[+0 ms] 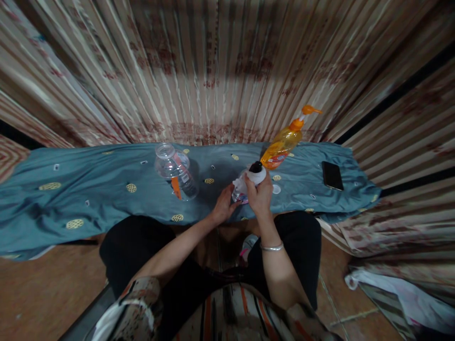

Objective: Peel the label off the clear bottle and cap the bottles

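In front of me is a small container (241, 184) with a black top, white crumpled-looking material around its upper part and some pink and purple low down. My right hand (260, 192) is wrapped round its upper part, just below the black top. Lower on its left side, my left hand (224, 206) curves its fingers against the base. The hands partly hide the container, so its exact kind is unclear. Just beyond it stands an orange pump bottle (283, 144) with yellow-orange liquid. Farther left is a clear plastic bottle (177, 173) with an open mouth and an orange label.
A teal cloth with yellow prints (117, 203) covers the narrow table. A black phone (332, 175) lies at the right. Near my right hand is a small white disc (276, 189). Patterned curtains (213, 71) hang behind and at the sides. A white bag (401, 293) lies low on the right.
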The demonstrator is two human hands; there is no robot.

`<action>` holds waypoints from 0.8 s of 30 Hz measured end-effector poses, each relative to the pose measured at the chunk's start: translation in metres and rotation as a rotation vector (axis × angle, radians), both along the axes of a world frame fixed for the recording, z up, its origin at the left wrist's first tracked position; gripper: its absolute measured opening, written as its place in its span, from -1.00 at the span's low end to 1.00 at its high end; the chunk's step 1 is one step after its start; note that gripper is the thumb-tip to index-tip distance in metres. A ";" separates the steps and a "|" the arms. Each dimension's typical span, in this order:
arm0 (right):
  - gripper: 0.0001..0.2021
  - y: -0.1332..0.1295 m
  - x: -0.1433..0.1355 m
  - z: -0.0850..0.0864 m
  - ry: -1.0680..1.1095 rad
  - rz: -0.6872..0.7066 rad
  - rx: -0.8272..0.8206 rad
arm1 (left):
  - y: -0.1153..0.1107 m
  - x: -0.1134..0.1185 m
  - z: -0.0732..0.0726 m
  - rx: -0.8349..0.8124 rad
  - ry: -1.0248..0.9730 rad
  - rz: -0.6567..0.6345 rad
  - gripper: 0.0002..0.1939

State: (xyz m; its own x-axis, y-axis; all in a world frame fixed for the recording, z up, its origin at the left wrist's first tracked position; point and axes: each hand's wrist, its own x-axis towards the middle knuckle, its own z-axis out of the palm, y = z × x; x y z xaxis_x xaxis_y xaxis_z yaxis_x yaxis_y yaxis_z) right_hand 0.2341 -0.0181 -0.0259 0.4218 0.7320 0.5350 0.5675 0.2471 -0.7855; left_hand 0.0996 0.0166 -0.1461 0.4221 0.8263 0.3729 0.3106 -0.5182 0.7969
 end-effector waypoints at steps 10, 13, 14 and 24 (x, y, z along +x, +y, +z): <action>-0.53 0.006 0.021 -0.002 0.336 0.123 -0.096 | 0.004 -0.004 0.002 -0.037 0.001 -0.057 -0.47; -0.40 0.018 0.031 0.009 0.395 0.258 -0.186 | 0.006 -0.005 0.002 -0.035 0.009 -0.067 -0.48; -0.37 0.020 0.034 0.015 0.395 0.330 -0.201 | 0.006 -0.004 0.003 -0.030 0.010 -0.067 -0.49; -0.57 0.009 -0.005 0.019 0.098 -0.097 -0.124 | 0.006 0.001 0.001 0.043 0.001 -0.057 -0.52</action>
